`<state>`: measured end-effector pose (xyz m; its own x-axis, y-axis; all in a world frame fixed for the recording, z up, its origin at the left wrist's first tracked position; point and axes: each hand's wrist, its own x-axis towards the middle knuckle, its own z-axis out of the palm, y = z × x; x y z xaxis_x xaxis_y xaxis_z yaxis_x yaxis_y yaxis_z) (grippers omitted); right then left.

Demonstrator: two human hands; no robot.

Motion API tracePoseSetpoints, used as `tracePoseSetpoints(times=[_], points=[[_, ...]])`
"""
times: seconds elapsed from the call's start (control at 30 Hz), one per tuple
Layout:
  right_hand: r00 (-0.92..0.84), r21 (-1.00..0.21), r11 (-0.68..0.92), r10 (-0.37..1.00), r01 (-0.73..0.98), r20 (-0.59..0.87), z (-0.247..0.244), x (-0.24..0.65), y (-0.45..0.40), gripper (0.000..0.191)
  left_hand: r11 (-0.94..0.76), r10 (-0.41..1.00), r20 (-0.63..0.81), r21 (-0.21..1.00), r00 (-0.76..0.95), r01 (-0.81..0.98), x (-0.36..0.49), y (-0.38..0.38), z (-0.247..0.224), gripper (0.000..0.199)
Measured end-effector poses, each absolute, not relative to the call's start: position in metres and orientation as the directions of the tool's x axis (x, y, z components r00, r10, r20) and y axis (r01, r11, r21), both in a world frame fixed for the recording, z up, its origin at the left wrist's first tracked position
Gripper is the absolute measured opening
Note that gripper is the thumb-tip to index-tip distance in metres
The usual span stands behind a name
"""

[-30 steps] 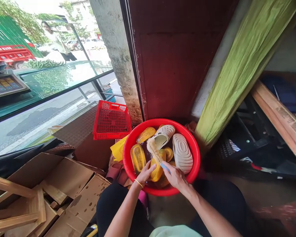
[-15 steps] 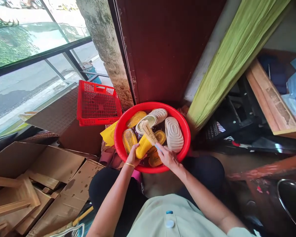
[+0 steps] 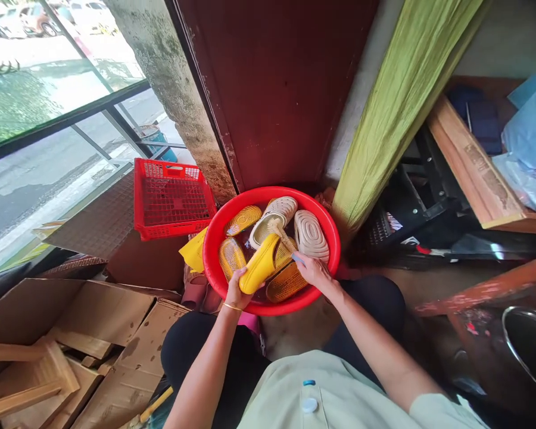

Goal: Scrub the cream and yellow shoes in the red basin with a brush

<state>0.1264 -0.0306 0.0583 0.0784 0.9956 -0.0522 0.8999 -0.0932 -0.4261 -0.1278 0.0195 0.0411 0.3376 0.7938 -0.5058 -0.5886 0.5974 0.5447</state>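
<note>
My left hand (image 3: 237,290) is closed on a yellow slipper (image 3: 259,266), tilted above the near left part of a red basin (image 3: 212,235). My right hand (image 3: 313,270) grips the bluish handle of a brush (image 3: 286,239); its bristle end reaches to the slipper's opening. In the basin lie a cream clog (image 3: 282,208), a pale shoe with its ringed sole up (image 3: 311,232) and several yellow slippers (image 3: 243,220). Dark liquid shows between them.
A red plastic crate (image 3: 174,199) stands behind the basin to the left. Cardboard boxes with wooden pieces (image 3: 58,369) fill the lower left. A green curtain (image 3: 379,119) hangs at right, near a wooden drawer (image 3: 482,167). A dark red door (image 3: 286,89) is behind.
The yellow slipper in my left hand is tilted more and its opening shows. My right hand and the brush have moved slightly right. The whole view has shifted a little.
</note>
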Motion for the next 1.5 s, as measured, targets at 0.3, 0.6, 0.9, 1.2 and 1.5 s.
tracePoseSetpoints(times=[0.3, 0.6, 0.9, 1.2, 1.5], points=[[-0.044, -0.259, -0.015, 0.975, 0.966, -0.218, 0.055, 0.105, -0.047, 0.052, 0.601, 0.777, -0.477, 0.37, 0.41, -0.708, -0.127, 0.03, 0.049, 0.062], [-0.002, -0.554, -0.05, 0.996, 0.831, -0.093, 0.047, 0.109, -0.069, 0.044, 0.524, 0.799, -0.527, 0.376, 0.288, -0.765, -0.128, 0.031, 0.039, 0.059], [-0.144, -0.385, 0.131, 0.99, 0.914, -0.005, 0.07, 0.061, -0.072, 0.054, 0.54, 0.758, -0.597, 0.35, 0.262, -0.765, -0.108, 0.036, 0.031, 0.047], [-0.076, -0.322, 0.073, 0.997, 0.944, 0.002, 0.064, 0.107, -0.078, 0.051, 0.538, 0.78, -0.561, 0.374, 0.277, -0.755, -0.12, 0.038, 0.038, 0.054], [-0.303, -0.257, 0.318, 0.948, 0.913, 0.094, 0.05, 0.099, -0.074, 0.051, 0.529, 0.786, -0.555, 0.378, 0.272, -0.76, -0.11, 0.041, 0.041, 0.054]])
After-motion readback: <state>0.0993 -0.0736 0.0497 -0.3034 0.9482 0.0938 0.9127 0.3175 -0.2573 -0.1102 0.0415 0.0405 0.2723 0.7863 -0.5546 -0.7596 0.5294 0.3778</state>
